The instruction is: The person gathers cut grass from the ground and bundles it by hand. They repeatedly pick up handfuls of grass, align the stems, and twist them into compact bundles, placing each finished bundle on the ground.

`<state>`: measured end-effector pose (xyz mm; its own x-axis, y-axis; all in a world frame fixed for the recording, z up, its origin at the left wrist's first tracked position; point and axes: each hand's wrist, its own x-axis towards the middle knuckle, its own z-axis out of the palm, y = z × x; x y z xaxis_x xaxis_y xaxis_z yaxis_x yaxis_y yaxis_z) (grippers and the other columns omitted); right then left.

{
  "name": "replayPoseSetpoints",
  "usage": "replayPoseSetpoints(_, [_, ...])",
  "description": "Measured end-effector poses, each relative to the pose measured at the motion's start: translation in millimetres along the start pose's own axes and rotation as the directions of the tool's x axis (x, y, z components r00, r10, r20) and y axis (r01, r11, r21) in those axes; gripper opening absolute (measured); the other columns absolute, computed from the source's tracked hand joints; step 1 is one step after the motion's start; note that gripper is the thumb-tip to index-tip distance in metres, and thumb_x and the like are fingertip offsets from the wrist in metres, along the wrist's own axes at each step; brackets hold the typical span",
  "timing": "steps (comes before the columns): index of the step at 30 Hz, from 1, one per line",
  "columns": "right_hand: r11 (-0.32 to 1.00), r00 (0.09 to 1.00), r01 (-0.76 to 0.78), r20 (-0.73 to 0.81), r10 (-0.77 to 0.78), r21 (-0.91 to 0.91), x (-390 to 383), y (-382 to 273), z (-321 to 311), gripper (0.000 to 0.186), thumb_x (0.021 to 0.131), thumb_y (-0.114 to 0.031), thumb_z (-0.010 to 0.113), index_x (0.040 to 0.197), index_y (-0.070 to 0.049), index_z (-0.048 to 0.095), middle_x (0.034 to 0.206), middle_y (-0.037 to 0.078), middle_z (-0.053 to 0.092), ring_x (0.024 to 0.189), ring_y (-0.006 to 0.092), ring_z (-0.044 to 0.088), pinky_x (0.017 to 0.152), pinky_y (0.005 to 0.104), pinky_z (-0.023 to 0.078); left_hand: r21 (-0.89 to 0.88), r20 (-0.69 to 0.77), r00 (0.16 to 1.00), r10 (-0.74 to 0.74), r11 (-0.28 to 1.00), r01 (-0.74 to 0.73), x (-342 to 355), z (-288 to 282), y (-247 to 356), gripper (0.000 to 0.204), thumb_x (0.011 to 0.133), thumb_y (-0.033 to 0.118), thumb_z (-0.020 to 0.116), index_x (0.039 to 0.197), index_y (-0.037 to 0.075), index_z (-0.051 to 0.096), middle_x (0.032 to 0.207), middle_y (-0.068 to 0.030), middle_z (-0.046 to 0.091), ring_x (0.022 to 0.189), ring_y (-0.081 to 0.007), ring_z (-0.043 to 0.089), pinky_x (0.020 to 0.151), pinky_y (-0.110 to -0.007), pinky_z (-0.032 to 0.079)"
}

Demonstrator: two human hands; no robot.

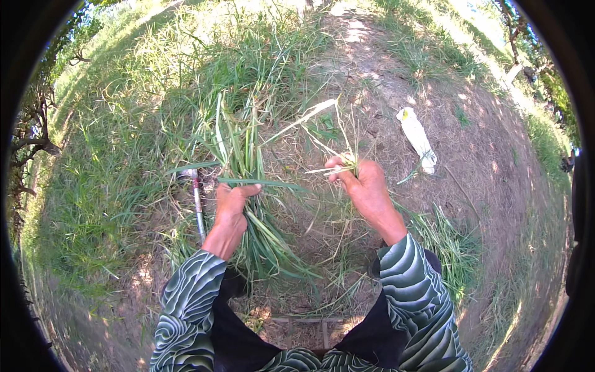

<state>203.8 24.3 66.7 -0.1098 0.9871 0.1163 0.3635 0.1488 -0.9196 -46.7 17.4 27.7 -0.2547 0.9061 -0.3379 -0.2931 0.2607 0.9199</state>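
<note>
Wave-patterned sleeves (189, 310) reach toward a green grass bundle (266, 232), held off the person's left knee. The left hand (230, 209) grasps it mid-length, thumb across, presumably keeping stems together. Fingers of the right hand (370, 191) pinch pale dry stalks (344, 139), seemingly for a finer grip. Beyond lie a slim-handled tool (198, 201), cut grass (452, 245) and a white object (416, 137).

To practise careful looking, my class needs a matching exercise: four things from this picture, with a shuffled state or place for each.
Things
1. Left hand
2. Right hand
3. Hand tool
4. White object

States or places
A. On the ground, to the right of both hands
B. Pinching pale, dry stalks
C. Just left of the left hand
D. Gripping a green grass bundle

Pairs: 1-D, 2-B, 3-C, 4-A
</note>
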Motion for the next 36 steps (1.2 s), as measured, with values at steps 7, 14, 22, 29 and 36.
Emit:
replayPoseSetpoints(7, [0.962,0.913,-0.069,-0.371,0.168,0.265,13.9,17.1,-57.4,0.017,0.087,-0.007,0.050,0.093,-0.005,0.066,0.071,0.001,0.061,0.051,0.0048,0.043,0.047,0.0204,0.033,-0.046,-0.164,0.983,0.088,0.994,-0.097,11.7,-17.9,9.0,0.023,0.069,-0.014,0.061,0.089,-0.002,0.060,0.078,-0.0100,0.064,0.064,-0.0194,0.062,0.057,-0.031,0.050])
replayPoseSetpoints(14, [0.914,0.828,-0.054,-0.494,0.266,0.402,13.5,20.0,-88.3,0.017,0.089,-0.004,0.049,0.098,-0.004,0.063,0.079,0.000,0.056,0.053,0.0025,0.037,0.045,0.0182,0.025,0.018,-0.169,0.979,0.118,0.993,-0.116,5.5,-19.5,11.8,0.024,0.065,-0.014,0.059,0.087,-0.004,0.060,0.077,-0.0110,0.064,0.068,-0.0206,0.060,0.062,-0.032,0.047])
replayPoseSetpoints(22, [0.890,0.787,-0.021,-0.556,-0.266,-0.455,5.8,32.5,-92.4,0.012,0.087,-0.008,0.056,0.093,-0.005,0.066,0.072,0.003,0.061,0.062,0.0074,0.051,0.056,0.0234,0.038,0.038,-0.194,0.972,0.133,0.991,-0.128,11.5,-28.6,21.4,0.029,0.066,-0.015,0.056,0.093,-0.005,0.060,0.082,-0.0137,0.065,0.071,-0.0210,0.061,0.063,-0.032,0.049])
replayPoseSetpoints(29, [0.905,0.923,-0.307,-0.138,0.358,0.295,6.4,18.4,-69.6,0.026,0.089,-0.025,0.050,0.088,-0.003,0.065,0.070,0.003,0.061,0.055,0.0069,0.046,0.052,0.0258,0.035,-0.003,-0.067,0.995,0.077,0.997,-0.077,4.3,-21.3,20.9,0.034,0.069,-0.014,0.062,0.101,-0.006,0.057,0.084,-0.0138,0.066,0.076,-0.0203,0.065,0.066,-0.030,0.053])
replayPoseSetpoints(36, [0.815,0.945,-0.303,0.265,0.190,0.495,-1.8,15.1,16.3,0.025,0.093,-0.023,0.052,0.095,0.000,0.063,0.074,0.003,0.057,0.057,0.0057,0.044,0.051,0.0195,0.032,0.104,0.153,0.988,0.018,0.994,-0.034,-14.0,8.4,9.1,0.036,0.071,-0.013,0.058,0.105,-0.001,0.060,0.089,-0.0123,0.068,0.075,-0.0163,0.063,0.069,-0.028,0.050])
